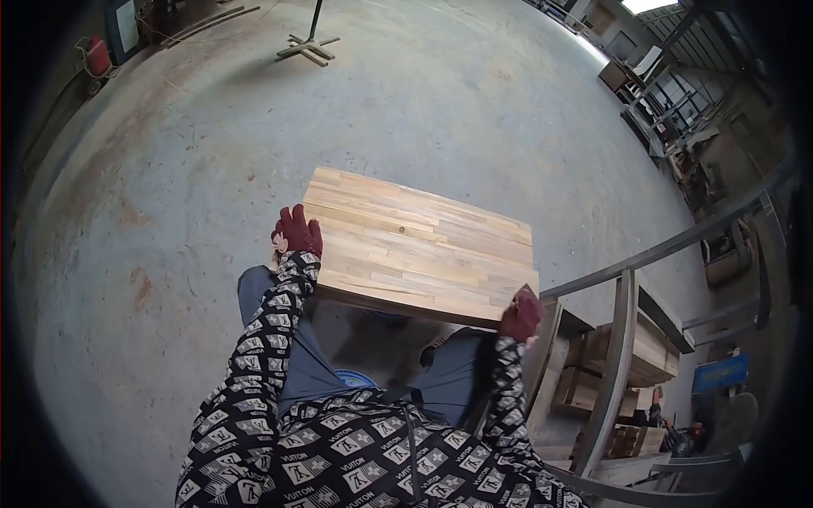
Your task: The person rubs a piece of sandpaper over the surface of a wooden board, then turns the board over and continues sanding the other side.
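Observation:
In front of my knees lies a wide wooden panel (415,245), made of glued strips with a small dark knot near its middle. My left hand (298,233), in a maroon knit glove, rests at the panel's left edge with its fingers extended and slightly apart. At the near right corner, my right hand (521,317), gloved alike, is closed around a small flat brown piece (525,291) that looks like folded sandpaper. Its pointed tip sticks up over the panel's edge. The rest of that piece is hidden in the glove.
To my right stands a metal frame rack (622,364) with stacked wooden blocks (631,351). A blue round seat (354,378) shows between my legs. Farther off, a pole stands on a crossed wooden base (307,51), with a red cylinder (97,57) at the far left.

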A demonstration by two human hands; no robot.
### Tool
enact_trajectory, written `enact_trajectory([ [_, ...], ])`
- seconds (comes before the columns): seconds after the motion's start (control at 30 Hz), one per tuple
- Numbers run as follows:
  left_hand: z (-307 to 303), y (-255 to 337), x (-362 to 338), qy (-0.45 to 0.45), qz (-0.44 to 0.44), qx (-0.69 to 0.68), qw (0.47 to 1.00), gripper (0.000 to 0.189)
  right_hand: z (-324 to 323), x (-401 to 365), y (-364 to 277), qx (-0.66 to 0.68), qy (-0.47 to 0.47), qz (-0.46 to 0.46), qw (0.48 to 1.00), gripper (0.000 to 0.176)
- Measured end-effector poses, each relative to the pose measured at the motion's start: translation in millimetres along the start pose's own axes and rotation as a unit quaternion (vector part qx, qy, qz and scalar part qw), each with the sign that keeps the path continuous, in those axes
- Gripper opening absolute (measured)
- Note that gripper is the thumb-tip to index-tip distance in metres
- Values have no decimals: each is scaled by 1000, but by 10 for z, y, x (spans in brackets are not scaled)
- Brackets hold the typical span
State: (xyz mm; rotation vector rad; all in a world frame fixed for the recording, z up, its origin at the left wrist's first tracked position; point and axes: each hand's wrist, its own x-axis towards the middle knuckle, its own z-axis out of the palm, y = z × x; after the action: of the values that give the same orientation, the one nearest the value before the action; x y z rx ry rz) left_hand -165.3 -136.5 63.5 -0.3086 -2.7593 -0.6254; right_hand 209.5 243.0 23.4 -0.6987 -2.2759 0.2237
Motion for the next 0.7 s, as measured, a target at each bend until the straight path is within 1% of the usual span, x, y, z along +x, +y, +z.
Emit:
enact_trajectory([
  [0.07, 12, -7, -1, 12, 6, 3, 1000, 49, 473, -83, -307, -37, 70, -34, 996, 43],
  [0.13, 11, -26, 1, 15, 12, 3, 1000, 49, 1011, -306, -753, 118, 5, -37, 992, 38],
  [0.17, 81, -56, 1, 44, 23, 19, 999, 47, 838, -232, -1550, 45, -16, -73, 996, 46],
  [0.2, 100, -75, 5, 47, 29, 23, 998, 47, 672, -192, -2043, 101, -90, -64, 989, 53],
  [0.23, 100, -83, 8, 46, 30, 19, 998, 47, 724, -228, -2339, 111, -104, -123, 981, 55],
  [0.27, 95, -83, 7, 44, 31, 14, 998, 47, 652, -177, -2606, 143, -135, -154, 968, 55],
  [0.33, 84, -80, 12, 43, 35, 14, 998, 47, 509, -94, -2770, 179, -191, -214, 941, 55],
  [0.4, 92, -91, 11, 29, 29, 5, 999, 47, 521, -107, -2470, 205, -173, -207, 941, 51],
  [0.43, 94, -97, 11, 29, 26, 4, 999, 47, 654, -187, -2171, 197, -104, -193, 956, 46],
  [0.47, 102, -92, 6, 38, 29, 7, 999, 47, 444, -144, -1940, 173, -93, -141, 970, 46],
  [0.5, 112, -82, -11, 46, 31, 9, 998, 48, 488, -191, -1482, 152, -65, -109, 980, 50],
  [0.53, 115, -74, -22, 45, 24, 7, 999, 48, 320, -171, -1214, 68, -4, -92, 993, 46],
  [0.6, 91, -51, -8, 32, 16, 11, 999, 48, 93, -106, -459, 21, 38, -44, 998, 38],
  [0.63, 76, -39, -3, 20, 10, 8, 1000, 48, -258, 195, -416, 119, -16, -56, 991, 32],
  [0.67, 74, -32, 0, 18, 7, 5, 1000, 48, -578, 481, -527, 215, -69, -67, 972, 27],
  [0.7, 70, -30, 2, 17, 6, 9, 1000, 48, -478, 425, -428, 212, -72, -69, 972, 27],
])
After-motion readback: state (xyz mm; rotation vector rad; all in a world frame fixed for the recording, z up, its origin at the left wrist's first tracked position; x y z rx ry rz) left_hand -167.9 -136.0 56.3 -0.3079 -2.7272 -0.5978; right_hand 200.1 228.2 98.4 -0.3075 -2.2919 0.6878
